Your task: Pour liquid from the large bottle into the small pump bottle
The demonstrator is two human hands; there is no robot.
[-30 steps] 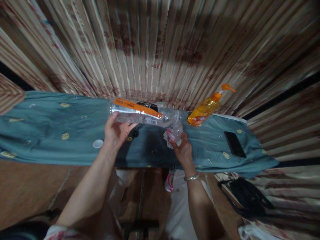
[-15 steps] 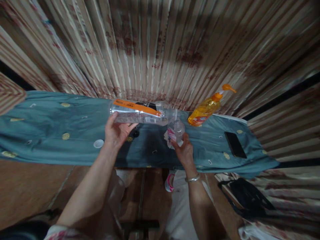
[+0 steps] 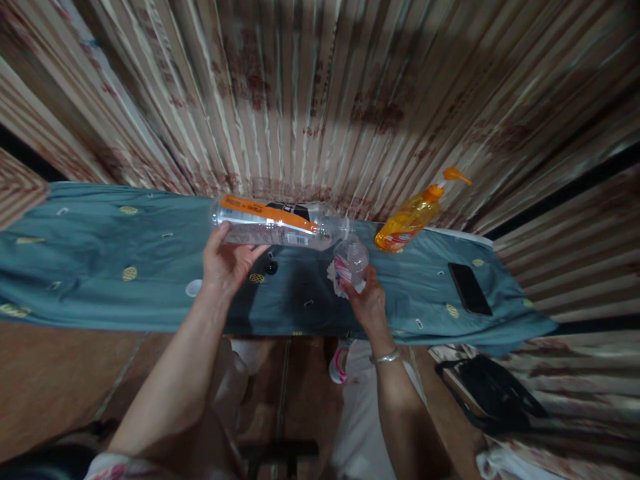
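Over the counter (image 3: 100,247), the left hand (image 3: 225,263) grips the big bottle (image 3: 270,223) near its base, thumb in front and fingers beneath, seemingly to bear its weight sideways, while the right hand (image 3: 369,300) grips the small bottle (image 3: 356,259) low down, perhaps to steady its top by the big one's neck. Clear plastic blurs there, so I cannot tell whether the necks touch or any liquid is inside; the left wrist partly covers a white disc (image 3: 193,288), and a black object (image 3: 271,267) is too dark to name.
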